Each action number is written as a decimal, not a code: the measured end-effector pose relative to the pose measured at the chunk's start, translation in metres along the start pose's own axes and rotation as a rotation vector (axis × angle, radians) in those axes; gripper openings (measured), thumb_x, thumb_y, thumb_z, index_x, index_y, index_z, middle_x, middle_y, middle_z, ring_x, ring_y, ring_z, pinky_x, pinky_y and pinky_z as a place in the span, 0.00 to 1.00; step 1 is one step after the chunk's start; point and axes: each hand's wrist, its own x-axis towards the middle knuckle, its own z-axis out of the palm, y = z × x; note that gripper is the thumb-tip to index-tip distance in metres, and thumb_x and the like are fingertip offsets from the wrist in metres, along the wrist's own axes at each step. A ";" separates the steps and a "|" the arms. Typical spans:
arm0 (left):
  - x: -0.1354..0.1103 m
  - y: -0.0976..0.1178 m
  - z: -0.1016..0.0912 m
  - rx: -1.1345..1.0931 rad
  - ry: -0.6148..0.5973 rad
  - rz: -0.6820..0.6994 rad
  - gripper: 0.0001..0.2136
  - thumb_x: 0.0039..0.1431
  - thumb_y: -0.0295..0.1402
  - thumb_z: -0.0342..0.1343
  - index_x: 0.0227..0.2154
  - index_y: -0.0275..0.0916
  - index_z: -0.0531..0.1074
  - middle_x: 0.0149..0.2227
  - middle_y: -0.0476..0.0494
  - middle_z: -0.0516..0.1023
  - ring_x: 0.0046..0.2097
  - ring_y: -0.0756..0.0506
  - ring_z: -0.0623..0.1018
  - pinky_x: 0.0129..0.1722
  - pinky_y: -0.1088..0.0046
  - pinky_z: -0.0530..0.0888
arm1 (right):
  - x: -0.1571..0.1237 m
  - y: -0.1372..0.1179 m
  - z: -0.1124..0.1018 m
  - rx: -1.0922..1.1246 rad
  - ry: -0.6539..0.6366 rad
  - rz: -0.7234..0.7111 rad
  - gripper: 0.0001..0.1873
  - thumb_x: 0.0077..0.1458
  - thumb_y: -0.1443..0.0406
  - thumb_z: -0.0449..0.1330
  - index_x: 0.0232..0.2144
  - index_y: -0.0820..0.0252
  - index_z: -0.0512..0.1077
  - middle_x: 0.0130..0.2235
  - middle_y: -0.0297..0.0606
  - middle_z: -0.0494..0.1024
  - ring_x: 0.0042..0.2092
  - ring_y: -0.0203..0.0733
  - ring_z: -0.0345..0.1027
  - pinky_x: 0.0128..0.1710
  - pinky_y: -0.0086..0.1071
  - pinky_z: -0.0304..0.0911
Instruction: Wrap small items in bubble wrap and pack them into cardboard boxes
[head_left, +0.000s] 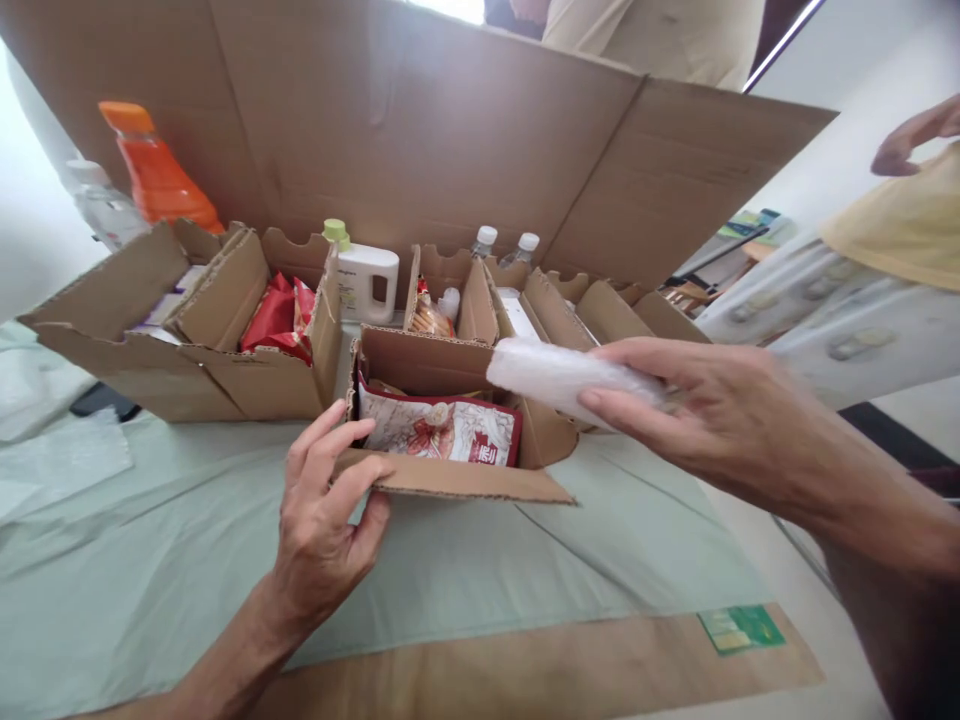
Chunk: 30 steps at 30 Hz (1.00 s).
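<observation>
My left hand (pixel 324 510) grips the front left flap of a small open cardboard box (pixel 450 478) on the pale green cloth. Inside that box lies a red and white snack packet (pixel 439 432). My right hand (pixel 690 410) is closed round a white plastic-wrapped pack (pixel 551 372), held just above the box's right side.
A big cardboard carton (pixel 420 130) stands open behind, its compartments holding red packets (pixel 279 318), a white jug with a green cap (pixel 365 278), small water bottles (pixel 484 240) and an orange bottle (pixel 154 170). Another person (pixel 892 220) stands at the right.
</observation>
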 end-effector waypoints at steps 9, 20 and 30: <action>-0.003 0.001 0.000 -0.026 -0.024 -0.021 0.14 0.58 0.19 0.57 0.44 0.41 0.72 0.63 0.36 0.71 0.69 0.30 0.66 0.63 0.43 0.69 | 0.061 -0.033 0.059 -0.300 -0.217 -0.155 0.10 0.65 0.60 0.59 0.41 0.58 0.78 0.39 0.41 0.83 0.38 0.46 0.75 0.31 0.34 0.57; -0.006 0.003 0.001 -0.052 -0.022 -0.067 0.14 0.59 0.19 0.55 0.43 0.43 0.72 0.60 0.37 0.73 0.69 0.31 0.67 0.61 0.43 0.72 | 0.085 -0.071 0.092 -0.555 -0.422 -0.313 0.09 0.59 0.72 0.60 0.30 0.60 0.79 0.32 0.48 0.83 0.38 0.50 0.76 0.33 0.38 0.60; -0.008 0.002 0.003 -0.076 -0.023 -0.072 0.14 0.57 0.18 0.55 0.43 0.41 0.72 0.60 0.36 0.73 0.69 0.31 0.66 0.62 0.44 0.71 | 0.098 -0.071 0.090 -0.501 -0.440 -0.538 0.15 0.62 0.76 0.56 0.38 0.61 0.82 0.38 0.46 0.83 0.42 0.47 0.76 0.38 0.36 0.63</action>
